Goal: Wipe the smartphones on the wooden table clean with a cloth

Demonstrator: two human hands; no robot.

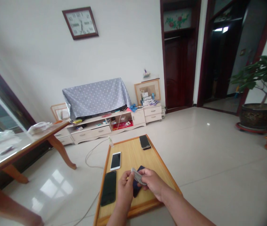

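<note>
Head view: low in the frame, just right of centre, both hands meet over a small wooden table (pixel 147 157). The right hand (pixel 152 183) pinches a small grey phone (pixel 138 176) between thumb and fingers, holding it tilted, its upper end pointing to the upper left. The left hand (pixel 124 187) is curled, its fingertips pressed to the near end of the same grey phone, so both hands grip it. Directly beneath the hands a dark blue phone (pixel 138 182) lies on the table, mostly hidden by them.

On the table's left side, near the lower edge, a large black phone (pixel 109 187) lies flat, screen dark. Just above it sits a white phone (pixel 115 160). At the table's far right corner lies another black phone (pixel 145 142), well apart from the hands.

A white cable (pixel 93 153) runs over the tiled floor left of the table. In the middle of the frame a low white cabinet (pixel 105 127) stands against the wall with a dotted grey cloth (pixel 95 97) draped over something on it. A wall clock (pixel 80 23) hangs in the upper left. A potted plant (pixel 260 94) stands at the right edge, and a glass-topped table (pixel 11 147) fills the left
</note>
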